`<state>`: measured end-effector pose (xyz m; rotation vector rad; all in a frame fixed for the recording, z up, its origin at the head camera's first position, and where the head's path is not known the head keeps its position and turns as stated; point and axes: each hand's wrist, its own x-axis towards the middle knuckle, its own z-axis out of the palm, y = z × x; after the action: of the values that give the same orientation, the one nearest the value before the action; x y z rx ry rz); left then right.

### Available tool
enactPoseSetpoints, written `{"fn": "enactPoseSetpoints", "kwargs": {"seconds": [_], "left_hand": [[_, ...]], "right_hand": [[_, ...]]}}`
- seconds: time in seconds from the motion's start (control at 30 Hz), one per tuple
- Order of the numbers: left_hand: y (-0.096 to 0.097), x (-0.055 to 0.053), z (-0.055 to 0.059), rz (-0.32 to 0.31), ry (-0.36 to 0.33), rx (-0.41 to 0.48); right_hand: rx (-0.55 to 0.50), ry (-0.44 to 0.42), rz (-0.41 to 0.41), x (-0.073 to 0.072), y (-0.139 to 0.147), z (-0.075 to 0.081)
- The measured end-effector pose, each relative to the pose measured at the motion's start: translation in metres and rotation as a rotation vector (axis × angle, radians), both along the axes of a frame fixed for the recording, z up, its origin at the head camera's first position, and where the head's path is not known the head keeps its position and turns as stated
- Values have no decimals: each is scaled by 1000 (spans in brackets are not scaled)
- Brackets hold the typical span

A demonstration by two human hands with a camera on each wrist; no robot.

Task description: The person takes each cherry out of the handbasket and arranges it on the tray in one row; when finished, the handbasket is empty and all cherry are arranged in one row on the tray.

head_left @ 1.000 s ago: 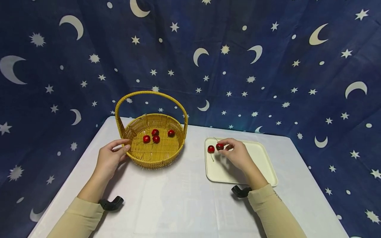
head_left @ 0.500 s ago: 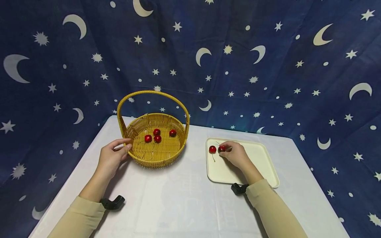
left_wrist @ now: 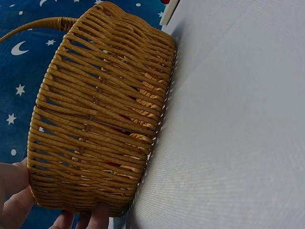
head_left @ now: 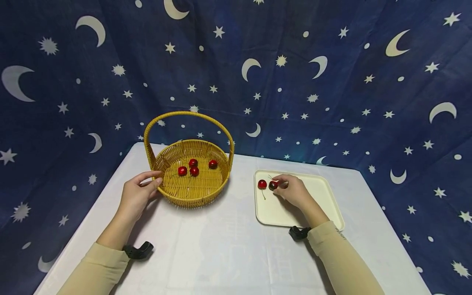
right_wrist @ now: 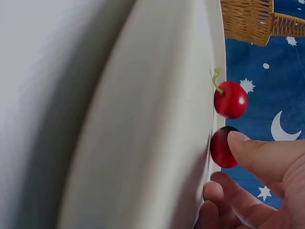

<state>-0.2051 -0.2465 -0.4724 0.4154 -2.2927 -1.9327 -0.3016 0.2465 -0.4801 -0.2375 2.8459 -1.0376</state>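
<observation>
My left hand (head_left: 138, 194) grips the near-left side of a yellow wicker basket (head_left: 191, 203) with an arched handle. In the left wrist view, the thumb lies at the rim and fingertips (left_wrist: 99, 217) rest against the woven side (left_wrist: 95, 109). Several red cherries (head_left: 182, 171) lie inside the basket. On the right, my right hand (head_left: 293, 191) reaches over a cream tray (head_left: 321, 196) and pinches a dark red cherry (right_wrist: 221, 148) low at the tray surface. The thumb covers part of that cherry. Beside it lies another red cherry (right_wrist: 231, 100), stem attached, untouched.
A white cloth (head_left: 221, 246) covers the table under basket and tray. Behind it hangs a dark blue curtain (head_left: 221, 61) with moons and stars. Black wrist mounts (head_left: 138, 251) sit at both cuffs.
The right hand has lowered slightly over the tray, and the cherry at its fingers has turned and sits a little lower. The left hand and basket stay put; the view shifts slightly.
</observation>
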Motion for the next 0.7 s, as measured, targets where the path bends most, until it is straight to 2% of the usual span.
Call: {"fn": "enactPoseSetpoints", "kwargs": {"seconds": [0.13,0.3,0.47,0.57,0.7], "left_hand": [[0,0,0,1,4,-2],[1,0,1,-12,9,-1],[1,1,1,-7,16,-11],[1,1,1,-3,11,-16],[-1,1,0,-2,9,-14]], "right_hand": [[11,44,10,6,1,12],[-87,133,35,21,-14,35],[-221,187,171,44,-61,53],[-263,180,250,55,-94,59],[-322,155,333,61,-139,63]]}}
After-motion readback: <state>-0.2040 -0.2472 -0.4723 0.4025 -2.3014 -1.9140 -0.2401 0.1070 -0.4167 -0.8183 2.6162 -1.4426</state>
